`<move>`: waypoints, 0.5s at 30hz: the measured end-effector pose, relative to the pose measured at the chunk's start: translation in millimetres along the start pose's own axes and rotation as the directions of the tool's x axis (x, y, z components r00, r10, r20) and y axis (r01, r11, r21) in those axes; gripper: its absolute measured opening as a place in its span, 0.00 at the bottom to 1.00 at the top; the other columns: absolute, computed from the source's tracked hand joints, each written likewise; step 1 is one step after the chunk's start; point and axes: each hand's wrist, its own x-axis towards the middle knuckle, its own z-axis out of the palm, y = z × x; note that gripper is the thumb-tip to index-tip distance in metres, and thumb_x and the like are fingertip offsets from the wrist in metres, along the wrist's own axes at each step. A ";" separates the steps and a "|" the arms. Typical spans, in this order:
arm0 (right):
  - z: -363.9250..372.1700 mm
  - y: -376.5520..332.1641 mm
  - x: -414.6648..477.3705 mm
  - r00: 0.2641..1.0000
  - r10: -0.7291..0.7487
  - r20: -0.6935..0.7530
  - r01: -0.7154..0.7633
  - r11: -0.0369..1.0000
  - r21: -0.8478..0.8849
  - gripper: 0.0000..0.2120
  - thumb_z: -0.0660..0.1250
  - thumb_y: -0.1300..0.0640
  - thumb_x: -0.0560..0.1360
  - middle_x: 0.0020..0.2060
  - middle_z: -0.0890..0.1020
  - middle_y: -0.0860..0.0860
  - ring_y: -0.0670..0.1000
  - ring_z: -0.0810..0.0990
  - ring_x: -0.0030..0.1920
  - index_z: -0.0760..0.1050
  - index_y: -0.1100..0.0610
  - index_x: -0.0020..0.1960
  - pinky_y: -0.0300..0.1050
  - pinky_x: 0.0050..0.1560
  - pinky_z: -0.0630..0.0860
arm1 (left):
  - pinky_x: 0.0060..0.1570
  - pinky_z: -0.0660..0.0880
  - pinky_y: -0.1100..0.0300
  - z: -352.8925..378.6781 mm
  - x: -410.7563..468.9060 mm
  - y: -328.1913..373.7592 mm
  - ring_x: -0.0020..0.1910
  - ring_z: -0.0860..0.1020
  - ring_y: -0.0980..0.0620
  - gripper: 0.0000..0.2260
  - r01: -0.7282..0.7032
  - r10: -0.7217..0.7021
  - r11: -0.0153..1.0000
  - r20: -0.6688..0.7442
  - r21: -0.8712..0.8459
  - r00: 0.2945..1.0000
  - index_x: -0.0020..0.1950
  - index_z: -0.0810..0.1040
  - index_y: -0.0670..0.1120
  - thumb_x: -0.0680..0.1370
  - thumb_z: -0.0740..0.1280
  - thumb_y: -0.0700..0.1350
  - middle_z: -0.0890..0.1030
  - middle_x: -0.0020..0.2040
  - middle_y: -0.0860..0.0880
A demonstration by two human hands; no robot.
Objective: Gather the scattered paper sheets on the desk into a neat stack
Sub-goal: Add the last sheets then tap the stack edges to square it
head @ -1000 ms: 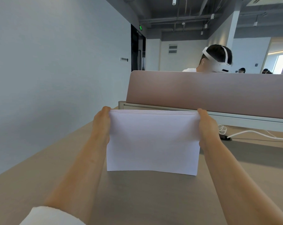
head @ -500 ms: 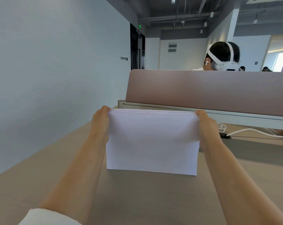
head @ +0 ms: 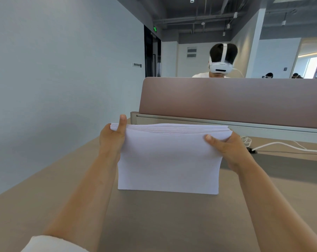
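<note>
A single wide-angle head camera looks forward and slightly down across the desk (head: 154, 224), near the upright paper stack (head: 168, 160), facing the partition (head: 227, 99) and office beyond.

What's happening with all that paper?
A person holds a stack of white paper upright at the tan desk, the left hand gripping its left side and the right hand its right. The bottom edge seems to rest on the desk. The sheets are gathered, though their top edges look slightly uneven.

Mauve upright table partition (head: 227, 99); behind it, a seated person (head: 216, 51) wearing a white headset (head: 221, 67); coiled white cable (head: 246, 140) lower right.
</note>
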 end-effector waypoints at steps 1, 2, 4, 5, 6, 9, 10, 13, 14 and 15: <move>-3.1 -0.3 1.2 0.999 0.002 0.033 -0.002 1.000 -0.010 0.24 0.77 0.54 0.61 0.45 0.86 0.49 0.49 0.85 0.45 0.79 0.59 0.54 0.46 0.45 0.80 | 0.33 0.62 0.59 0.3 0.5 0.4 0.38 0.65 0.49 0.22 -0.001 0.001 1.000 -0.016 -0.005 1.000 0.35 0.65 0.45 0.77 0.59 0.62 0.67 0.34 0.52; -5.0 -0.1 2.3 0.999 0.006 0.045 -0.005 1.000 -0.020 0.22 0.77 0.57 0.60 0.46 0.86 0.50 0.50 0.85 0.46 0.79 0.57 0.54 0.48 0.47 0.79 | 0.32 0.62 0.59 0.9 0.3 1.1 0.36 0.65 0.50 0.22 -0.005 0.005 1.000 -0.032 -0.002 0.999 0.34 0.64 0.45 0.76 0.59 0.62 0.66 0.33 0.51; -2.3 0.3 2.0 1.000 -0.004 -0.009 0.004 1.000 -0.014 0.14 0.76 0.64 0.64 0.40 0.86 0.46 0.46 0.85 0.40 0.80 0.55 0.48 0.46 0.45 0.79 | 0.30 0.60 0.60 3.9 -2.3 2.5 0.32 0.63 0.51 0.23 -0.028 0.030 0.999 -0.089 0.020 0.996 0.32 0.61 0.45 0.77 0.60 0.61 0.65 0.31 0.51; 2.8 -0.6 0.3 0.997 -0.017 -0.070 0.016 1.000 -0.019 0.11 0.76 0.65 0.66 0.35 0.85 0.43 0.44 0.84 0.36 0.80 0.53 0.44 0.44 0.42 0.79 | 0.30 0.60 0.60 5.6 -4.2 2.9 0.30 0.63 0.52 0.23 -0.048 0.051 0.999 -0.139 0.025 0.989 0.32 0.60 0.46 0.77 0.60 0.61 0.64 0.30 0.51; 8.5 -0.7 -0.8 0.989 -0.038 -0.143 0.032 0.999 -0.043 0.10 0.75 0.65 0.67 0.31 0.84 0.42 0.44 0.82 0.33 0.80 0.51 0.40 0.42 0.40 0.78 | 0.30 0.61 0.61 7.4 -6.4 3.6 0.30 0.63 0.53 0.23 -0.071 0.074 0.997 -0.190 0.022 0.979 0.32 0.60 0.46 0.77 0.61 0.60 0.64 0.30 0.51; 23.8 1.2 -2.0 0.942 -0.097 -0.322 0.054 0.988 -0.142 0.10 0.75 0.61 0.68 0.29 0.80 0.43 0.47 0.77 0.32 0.78 0.49 0.35 0.40 0.36 0.74 | 0.37 0.65 0.57 12.5 -7.3 4.5 0.38 0.72 0.46 0.21 -0.101 0.107 0.994 -0.227 0.041 0.968 0.37 0.67 0.44 0.76 0.62 0.61 0.72 0.35 0.49; 26.7 1.5 -2.0 0.927 -0.103 -0.360 0.046 0.986 -0.162 0.08 0.75 0.60 0.68 0.30 0.79 0.44 0.48 0.76 0.32 0.77 0.50 0.36 0.40 0.35 0.72 | 0.41 0.68 0.57 13.9 -7.2 4.7 0.44 0.74 0.44 0.21 -0.093 0.102 0.994 -0.183 0.059 0.978 0.43 0.71 0.42 0.75 0.64 0.61 0.75 0.41 0.47; 29.5 1.2 0.0 0.913 -0.085 -0.400 0.016 0.985 -0.174 0.07 0.75 0.58 0.68 0.30 0.78 0.45 0.51 0.75 0.34 0.77 0.51 0.38 0.40 0.37 0.71 | 0.47 0.71 0.57 15.6 -13.1 7.7 0.51 0.75 0.45 0.22 -0.125 0.121 0.987 0.044 0.098 0.992 0.57 0.69 0.43 0.72 0.71 0.55 0.74 0.50 0.48; 29.9 0.3 0.7 0.914 -0.085 -0.397 0.014 0.984 -0.180 0.07 0.75 0.58 0.68 0.30 0.78 0.45 0.51 0.76 0.34 0.77 0.51 0.38 0.40 0.37 0.71 | 0.45 0.71 0.58 16.2 -16.1 8.0 0.50 0.74 0.47 0.21 -0.155 0.140 0.980 0.119 0.122 0.983 0.57 0.68 0.45 0.71 0.72 0.51 0.73 0.51 0.49; 30.3 -0.4 1.4 0.915 -0.084 -0.395 0.009 0.982 -0.186 0.08 0.75 0.58 0.68 0.30 0.78 0.45 0.51 0.76 0.34 0.76 0.50 0.37 0.40 0.37 0.71 | 0.43 0.70 0.58 16.7 -17.3 6.6 0.48 0.73 0.48 0.19 -0.184 0.160 0.972 0.165 0.144 0.973 0.57 0.67 0.46 0.72 0.72 0.47 0.73 0.50 0.50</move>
